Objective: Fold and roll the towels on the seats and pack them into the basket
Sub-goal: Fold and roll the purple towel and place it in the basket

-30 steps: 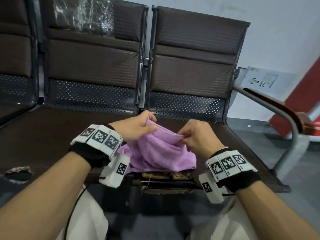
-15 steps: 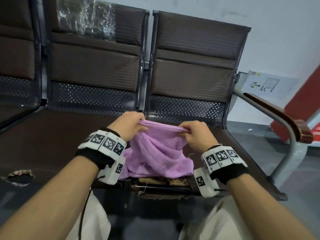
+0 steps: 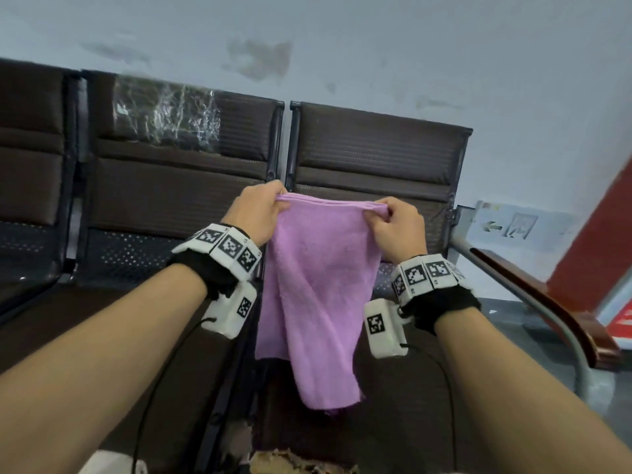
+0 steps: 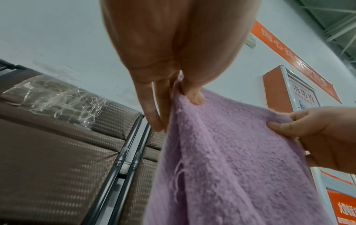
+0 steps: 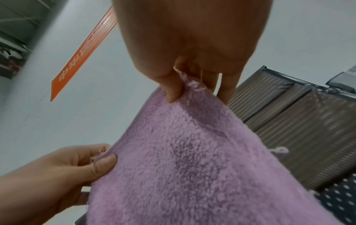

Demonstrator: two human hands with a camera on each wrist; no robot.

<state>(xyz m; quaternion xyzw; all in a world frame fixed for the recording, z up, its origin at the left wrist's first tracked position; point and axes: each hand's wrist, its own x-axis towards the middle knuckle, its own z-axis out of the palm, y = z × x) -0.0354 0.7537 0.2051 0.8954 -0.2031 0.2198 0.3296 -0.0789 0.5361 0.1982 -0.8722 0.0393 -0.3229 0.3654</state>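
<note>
Towel: the purple towel [image 3: 318, 289] hangs in the air over the front edge of the brown seat [image 3: 393, 405], held by its top edge, not flat on anything
Left hand: the left hand [image 3: 254, 213] pinches the top left corner, thumb against fingers [image 4: 152, 106]
Right hand: the right hand [image 3: 398, 222] pinches the top right corner, clamped the same way
Risk: the lower part hangs uneven and bunched, so I think a fold made now may come crooked; a light pinch could let one corner slip
Basket: not seen in any view
Views: head view shows the whole hanging length; the wrist views show only the pinches and loose threads at the hem
</note>
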